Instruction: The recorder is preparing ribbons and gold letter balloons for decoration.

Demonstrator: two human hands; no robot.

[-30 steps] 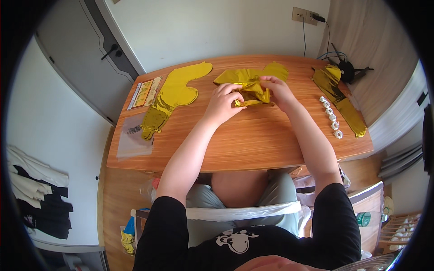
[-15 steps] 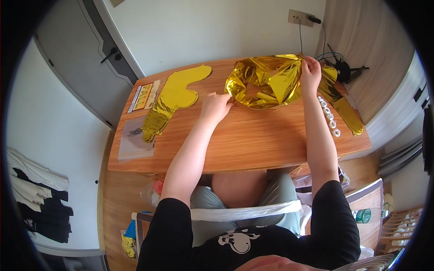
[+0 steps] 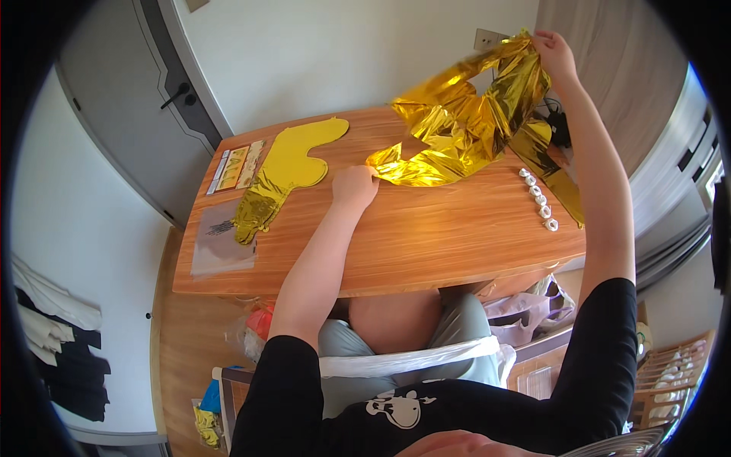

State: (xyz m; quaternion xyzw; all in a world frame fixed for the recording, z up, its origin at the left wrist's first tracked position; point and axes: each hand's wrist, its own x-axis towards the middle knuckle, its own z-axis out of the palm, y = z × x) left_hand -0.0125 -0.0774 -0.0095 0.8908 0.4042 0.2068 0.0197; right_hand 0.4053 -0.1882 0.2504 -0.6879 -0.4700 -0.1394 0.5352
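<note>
A crumpled gold foil balloon (image 3: pixel 464 114), uninflated, is stretched between my two hands. My left hand (image 3: pixel 355 187) grips its near left end just over the table. High at the far right, my right hand (image 3: pixel 553 57) pinches its upper corner and holds it off the tabletop. Left of my left hand lies another flat gold foil balloon (image 3: pixel 298 156), its lower end folded and shiny. A further strip of gold foil (image 3: pixel 560 179) lies on the right side, partly behind the lifted balloon.
Several small white rolls (image 3: pixel 541 199) line the right part of the wooden table (image 3: pixel 426 244). A clear plastic sleeve (image 3: pixel 221 251) and a printed card (image 3: pixel 232 169) lie at the left. Behind the right side are a wall socket (image 3: pixel 487 39) and a dark device (image 3: pixel 560 126).
My right hand has risen up and to the right, lifting and spreading the gold balloon. My left hand has shifted slightly left and down, still gripping its end.
</note>
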